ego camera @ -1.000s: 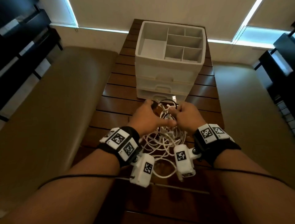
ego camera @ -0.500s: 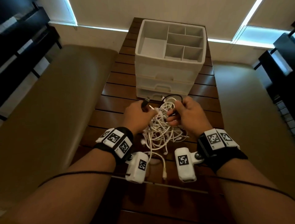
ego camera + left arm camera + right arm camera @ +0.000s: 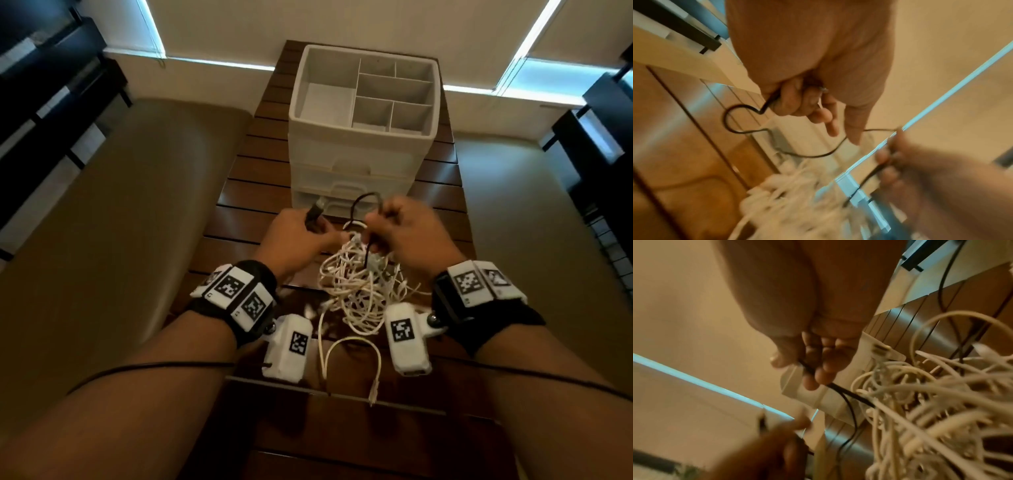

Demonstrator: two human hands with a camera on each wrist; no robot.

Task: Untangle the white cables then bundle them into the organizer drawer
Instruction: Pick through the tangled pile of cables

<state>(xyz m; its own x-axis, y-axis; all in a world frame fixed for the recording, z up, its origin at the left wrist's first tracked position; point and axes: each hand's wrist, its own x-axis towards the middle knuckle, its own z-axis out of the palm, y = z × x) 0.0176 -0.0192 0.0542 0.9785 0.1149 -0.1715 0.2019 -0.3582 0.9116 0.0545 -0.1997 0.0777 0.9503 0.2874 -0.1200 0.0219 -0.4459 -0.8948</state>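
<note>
While your left hand (image 3: 297, 236) gripped the black cable (image 3: 748, 129) at its plug end, your right hand (image 3: 407, 233) pinched the same cable further along; white cables (image 3: 356, 287) hung tangled between both hands, over the bench (image 3: 239, 192), near the organizer drawer (image 3: 352, 171)

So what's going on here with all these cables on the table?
A person is working a black cable out of a tangle of white cables. The left hand grips its plug end, and the right hand pinches it further along. The tangle hangs from the hands over the wooden table. The white organizer behind holds no cables yet.
</note>
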